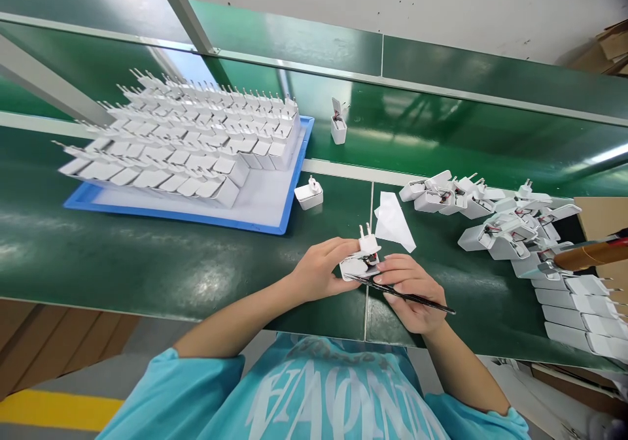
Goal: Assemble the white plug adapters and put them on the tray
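In the head view a white plug adapter point(355, 267) is held above the green bench, its pins pointing away from me and its lid part raised, with dark and red parts showing inside. My left hand point(321, 270) grips its left side between thumb and fingers. My right hand point(413, 291) is closed around black tweezers point(417, 297), whose tip lies at the adapter's near edge. Fingers of that hand also reach the adapter's right side. Just beyond, a white paper piece point(392, 223) and another white adapter point(309, 194) lie on the bench.
A blue-rimmed tray point(235, 221) at left carries rows of white adapters point(196, 146). More opened adapters point(510, 224) are heaped at right, beside a brown-handled tool point(589, 255). A single opened adapter point(338, 129) stands farther back. A metal post point(181, 8) rises at upper left.
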`<state>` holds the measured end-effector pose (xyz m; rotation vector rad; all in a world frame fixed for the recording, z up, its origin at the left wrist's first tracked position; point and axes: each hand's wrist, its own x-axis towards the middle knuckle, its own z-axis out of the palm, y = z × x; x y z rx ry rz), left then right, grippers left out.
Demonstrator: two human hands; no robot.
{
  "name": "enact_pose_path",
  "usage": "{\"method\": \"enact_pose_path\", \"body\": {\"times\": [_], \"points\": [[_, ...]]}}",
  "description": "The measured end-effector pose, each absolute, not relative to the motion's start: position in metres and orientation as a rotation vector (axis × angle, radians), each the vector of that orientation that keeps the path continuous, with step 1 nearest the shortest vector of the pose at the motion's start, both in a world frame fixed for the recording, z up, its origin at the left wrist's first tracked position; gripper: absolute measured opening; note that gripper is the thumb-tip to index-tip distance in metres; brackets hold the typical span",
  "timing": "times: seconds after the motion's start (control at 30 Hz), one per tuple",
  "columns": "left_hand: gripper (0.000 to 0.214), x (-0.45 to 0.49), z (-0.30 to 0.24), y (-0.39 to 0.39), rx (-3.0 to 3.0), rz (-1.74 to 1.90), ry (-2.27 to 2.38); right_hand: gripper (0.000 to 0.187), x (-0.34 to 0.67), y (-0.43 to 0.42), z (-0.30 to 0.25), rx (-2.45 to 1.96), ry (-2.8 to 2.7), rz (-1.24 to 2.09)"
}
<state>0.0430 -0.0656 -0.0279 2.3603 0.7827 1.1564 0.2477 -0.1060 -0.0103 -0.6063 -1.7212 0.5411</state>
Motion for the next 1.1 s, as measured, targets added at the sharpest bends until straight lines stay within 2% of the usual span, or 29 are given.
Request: {"method": "enact_pose_path", "body": {"times": [0.3, 0.83, 1.1], "points": [[0.034, 0.0442, -0.0275, -0.0669, 2.359, 1.173, 0.806, 0.025, 0.2460, -0.1036, -0.0087, -0.631, -1.745, 0.502], [0.040, 0.0452, -0.0263, -0.0677, 2.368, 1.154, 0.790, 0.034, 0.2495, -0.1049, -0.0115, -0.588, -1.686, 0.620], [0.038, 0.0445, -0.0253, -0.0644, 2.396, 1.155, 0.759, 0.031, 0.2506, -0.1022, -0.0065, -0.580, -1.689, 0.675]]}}
